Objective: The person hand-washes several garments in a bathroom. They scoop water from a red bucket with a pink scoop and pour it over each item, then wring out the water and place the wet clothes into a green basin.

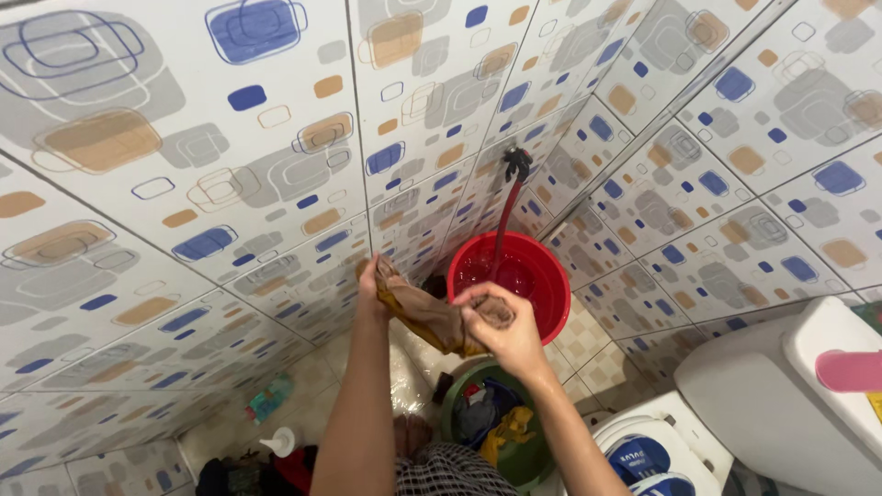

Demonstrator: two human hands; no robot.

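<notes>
1. Two bare hands hold a wet brown cloth (432,317) stretched taut just to the left of a red bucket (542,294) in a tiled bathroom corner.
2. The left hand (369,280) has its fingers closed around the upper end of the cloth, well left of the bucket; the right hand (501,331) has its fingers clenched on the lower end, overlapping the bucket's near rim in the view.
3. The cloth's long axis runs on a diagonal, its upper end pointing away from the bucket towards the patterned wall, its lower end pointing down towards the bucket's near side; it looks bunched into a rope along that line.
4. A red hose (503,230) hangs from a black tap (517,163) into the bucket, which holds water.
5. A green basin (501,422) of mixed laundry sits just below the bucket, directly under the right hand.
6. Risk, as judged: water from the cloth could drip onto the floor rather than into the bucket, since most of the cloth hangs beside the rim, leaving the tiles slick.
7. Risk, as judged: a slipping grip on the wet fabric could drop one end into the basin or onto the floor.
8. Risk, as judged: a swing of the right hand could knock the hose out of the bucket.
</notes>
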